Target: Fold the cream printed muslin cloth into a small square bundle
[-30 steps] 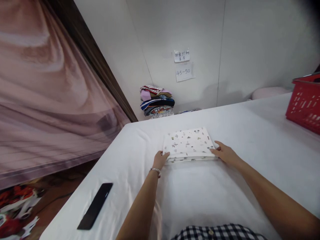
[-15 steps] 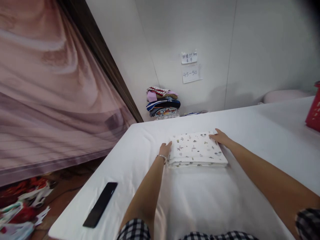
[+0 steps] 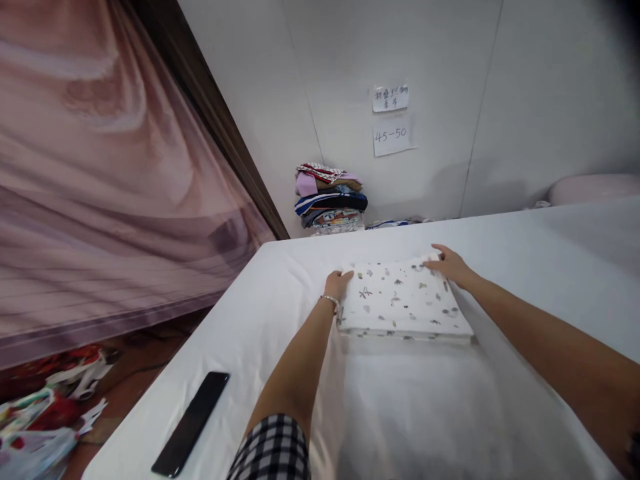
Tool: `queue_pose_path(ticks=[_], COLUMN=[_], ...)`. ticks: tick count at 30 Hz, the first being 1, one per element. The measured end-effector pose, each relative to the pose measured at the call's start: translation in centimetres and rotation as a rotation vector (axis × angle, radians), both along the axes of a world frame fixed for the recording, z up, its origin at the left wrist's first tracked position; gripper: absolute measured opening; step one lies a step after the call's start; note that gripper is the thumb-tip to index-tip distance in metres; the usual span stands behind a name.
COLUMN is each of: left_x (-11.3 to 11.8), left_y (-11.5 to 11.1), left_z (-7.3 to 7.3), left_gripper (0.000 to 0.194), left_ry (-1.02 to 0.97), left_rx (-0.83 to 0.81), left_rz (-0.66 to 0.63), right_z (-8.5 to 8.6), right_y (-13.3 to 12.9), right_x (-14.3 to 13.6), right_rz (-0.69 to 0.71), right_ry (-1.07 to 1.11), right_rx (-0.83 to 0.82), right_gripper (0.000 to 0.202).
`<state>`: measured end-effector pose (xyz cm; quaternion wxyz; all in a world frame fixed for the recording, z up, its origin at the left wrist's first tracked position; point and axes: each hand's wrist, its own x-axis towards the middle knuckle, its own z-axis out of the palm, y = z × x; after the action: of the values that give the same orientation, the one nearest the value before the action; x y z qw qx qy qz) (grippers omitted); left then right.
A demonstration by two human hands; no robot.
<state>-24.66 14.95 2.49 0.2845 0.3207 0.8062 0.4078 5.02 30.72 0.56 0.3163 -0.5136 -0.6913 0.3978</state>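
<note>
A folded white cloth [image 3: 400,300] printed with small leaves and other little motifs lies in a flat rectangle on the white-covered table. At its far left corner, my left hand [image 3: 338,283] pinches the edge, with the thumb on top and the other fingers partly hidden. My right hand [image 3: 448,263] grips the far right corner, thumb over the upper layer. Between the hands the far edge looks slightly raised. What lies beneath the folds is hidden.
A black phone [image 3: 192,424] rests on the table [image 3: 270,320] at the near left. Beyond the far edge stands a stack of folded fabrics [image 3: 331,200]. Paper notes [image 3: 392,133] are stuck to the wall. A pink curtain [image 3: 100,167] hangs at the left, above bags [image 3: 40,427] on the floor.
The view has tilted and shifted a little to the left. The cloth's far edge appears slightly higher at the right, and its near folded layers look flatter. Both hands stay at the far corners.
</note>
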Motion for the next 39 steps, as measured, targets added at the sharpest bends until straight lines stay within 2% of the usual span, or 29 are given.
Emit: queue_pose_path(ticks=[5,7,9,12,15,18,21,23,25,29,32,36,39], left_x=[-1.0,-1.0,-0.8,-0.1,1.0,2.2,3.0,3.1,3.2,3.4,3.3,3.5,4.9], left_y=[1.9,1.7,0.8,-1.9,-5.2,-7.6,-8.5,-8.4,-8.2,-8.5,-9.0,-9.3,-8.9], left_z=[-0.1,-0.3,-0.4,-0.2,0.1,0.2,0.0,-0.2,-0.5,-1.4,-1.9,-1.5,-0.8], left_gripper=[0.055,0.058,0.057,0.05,0.038,0.032,0.026,0.021,0.02,0.024,0.027,0.026,0.03], left_ry=[0.141,0.163,0.189,0.264,0.468,0.633,0.712,0.783,0.858,0.925,0.901,0.903,0.958], left_rx=[-0.039,-0.064,-0.054,0.031,0.158,0.223,0.285,0.29,0.251,0.173,0.166,0.141,0.169], left_rz=[0.018,0.003,-0.033,-0.103,-0.263,-0.482,-0.604,-0.615,-0.609,-0.614,-0.611,-0.61,-0.6], right_z=[0.7,0.3,-0.3,-0.7,-0.3,0.1,0.0,-0.4,-0.9,-2.0,-2.9,-3.4,-3.3], right_y=[2.4,2.5,1.8,-0.6,-4.5,-8.5,-10.6,-10.8,-10.5,-10.3,-10.8,-11.5,-11.6], right_x=[-2.4,-2.6,-1.9,0.2,2.4,3.7,4.1,4.1,4.1,4.5,4.8,4.6,4.2], right_rz=[-0.059,-0.054,-0.044,-0.03,-0.002,0.139,0.328,0.427,0.453,0.361,0.349,0.353,0.343], right_ry=[-0.046,-0.085,-0.09,-0.147,-0.199,-0.186,-0.198,-0.245,-0.303,-0.351,-0.339,-0.302,-0.301], right_rx=[-0.038,-0.08,-0.075,0.044,0.185,0.287,0.413,0.468,0.486,0.538,0.558,0.581,0.592], right_gripper=[0.088,0.085,0.074,0.052,0.038,0.032,0.03,0.03,0.031,0.033,0.033,0.032,0.033])
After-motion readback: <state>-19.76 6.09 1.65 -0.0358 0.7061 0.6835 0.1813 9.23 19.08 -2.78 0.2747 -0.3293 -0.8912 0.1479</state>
